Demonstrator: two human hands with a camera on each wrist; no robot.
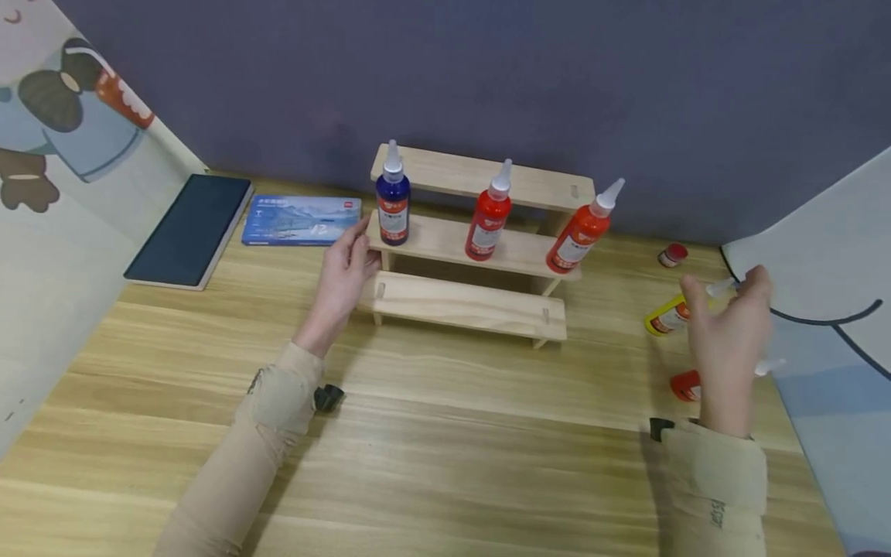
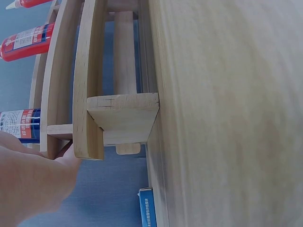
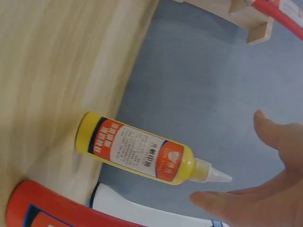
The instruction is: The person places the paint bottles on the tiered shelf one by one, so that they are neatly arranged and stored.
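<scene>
A three-tier wooden step shelf (image 1: 462, 305) stands against the dark back panel. My left hand (image 1: 341, 271) grips the left end of its middle tier, close to a dark blue squeeze bottle (image 1: 393, 209). On that same tier stand a red bottle (image 1: 488, 220) at the middle and another red bottle (image 1: 579, 240) at the right end. My right hand (image 1: 731, 340) is over at the right, thumb and fingers spread around the nozzle end of an upright yellow bottle (image 3: 137, 151), apart from it in the right wrist view. Partly hidden behind that hand is another red bottle (image 1: 685, 385).
Left of the shelf lie a flat blue box (image 1: 299, 219) and a dark-covered flat slab (image 1: 191, 232). A small jar with a red lid (image 1: 672, 254) sits behind the yellow bottle. White printed side panels (image 1: 835, 255) border the wooden table (image 1: 431, 449).
</scene>
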